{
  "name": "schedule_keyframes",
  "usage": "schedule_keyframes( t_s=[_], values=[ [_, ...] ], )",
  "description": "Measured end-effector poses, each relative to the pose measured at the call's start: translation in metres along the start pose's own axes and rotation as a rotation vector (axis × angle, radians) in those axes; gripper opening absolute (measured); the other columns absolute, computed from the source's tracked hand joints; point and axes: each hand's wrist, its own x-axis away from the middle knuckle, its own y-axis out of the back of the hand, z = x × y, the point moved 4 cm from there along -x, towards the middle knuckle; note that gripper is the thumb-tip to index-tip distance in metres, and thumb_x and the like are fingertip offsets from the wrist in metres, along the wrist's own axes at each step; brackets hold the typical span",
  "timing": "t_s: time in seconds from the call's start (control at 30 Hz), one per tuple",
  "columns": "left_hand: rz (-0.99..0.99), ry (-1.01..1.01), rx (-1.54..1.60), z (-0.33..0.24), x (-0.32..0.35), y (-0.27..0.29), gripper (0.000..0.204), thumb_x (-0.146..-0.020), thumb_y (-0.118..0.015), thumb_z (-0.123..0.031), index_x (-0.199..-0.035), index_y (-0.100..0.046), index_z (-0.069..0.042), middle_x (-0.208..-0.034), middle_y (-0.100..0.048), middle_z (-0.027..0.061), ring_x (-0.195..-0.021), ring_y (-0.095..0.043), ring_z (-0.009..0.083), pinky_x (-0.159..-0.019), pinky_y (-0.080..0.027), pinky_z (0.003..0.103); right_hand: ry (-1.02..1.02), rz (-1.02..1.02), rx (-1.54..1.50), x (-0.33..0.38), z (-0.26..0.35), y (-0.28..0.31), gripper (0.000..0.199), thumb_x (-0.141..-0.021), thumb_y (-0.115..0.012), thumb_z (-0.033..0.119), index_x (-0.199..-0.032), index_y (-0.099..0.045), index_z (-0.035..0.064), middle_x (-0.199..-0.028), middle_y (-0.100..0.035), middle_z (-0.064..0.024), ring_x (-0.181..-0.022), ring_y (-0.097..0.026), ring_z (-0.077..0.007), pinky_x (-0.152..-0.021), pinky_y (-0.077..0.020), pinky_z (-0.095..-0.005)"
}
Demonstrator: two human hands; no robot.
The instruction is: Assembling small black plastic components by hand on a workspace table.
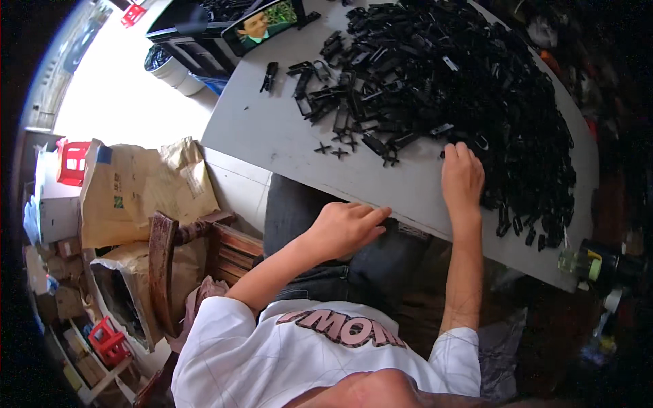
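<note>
A large heap of small black plastic parts (435, 75) covers the middle and right of the grey table (252, 129). At the heap's near edge is my right hand (464, 173), its fingers curled down and closed. A dark bit shows by its fingertips, but what they grip is hidden. My left hand (348, 230) is over the table's front edge, fingers stretched out, holding nothing visible. Several small black cross-shaped pieces (339, 154) lie apart from the heap, left of my right hand. One black part (269, 77) lies alone farther left.
A phone (262, 26) playing a video stands at the table's back left. Beyond the left edge are a white bucket (173, 71), brown paper sacks (139, 194) and a wooden chair (163, 265). A clear bottle (575, 262) is by the right corner.
</note>
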Motion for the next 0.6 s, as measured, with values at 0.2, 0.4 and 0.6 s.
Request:
schedule_keyframes(
  t_s=[0.2,0.4,0.6],
  values=[
    [-0.157,0.047,0.007,0.025,0.003,0.020,0.016,-0.076,-0.065,-0.011,-0.091,-0.063,-0.006,-0.075,-0.059,0.0090,-0.061,-0.058,0.0264,-0.055,-0.048,0.036,-0.408,-0.026,-1.086,0.036,0.009,-0.006,0.010,-0.084,-0.057,0.008,-0.089,-0.059,0.0004,-0.071,-0.056,-0.0079,-0.059,-0.052,-0.0170,-0.054,-0.0423,-0.0291],
    [-0.604,0.268,-0.340,0.105,-0.024,0.095,0.025,-0.076,-0.057,-0.003,-0.101,-0.059,-0.007,-0.106,-0.055,0.0141,-0.098,-0.053,0.0323,-0.086,-0.041,0.040,-0.474,0.138,-0.719,0.051,-0.003,-0.006,0.017,-0.089,-0.054,0.020,-0.088,-0.060,0.0033,-0.063,-0.054,-0.0073,-0.055,-0.054,-0.0142,-0.051,-0.0418,-0.0295],
    [-0.616,0.456,-0.576,0.174,-0.040,0.129,0.026,-0.082,-0.057,-0.015,-0.107,-0.058,-0.009,-0.112,-0.054,0.0156,-0.103,-0.052,0.0335,-0.086,-0.042,0.041,-0.386,-0.031,-0.088,0.041,0.017,0.020,0.016,-0.086,-0.057,0.021,-0.089,-0.060,0.0051,-0.080,-0.062,-0.0100,-0.069,-0.061,-0.0300,-0.058,-0.0474,-0.0360]
  ],
)
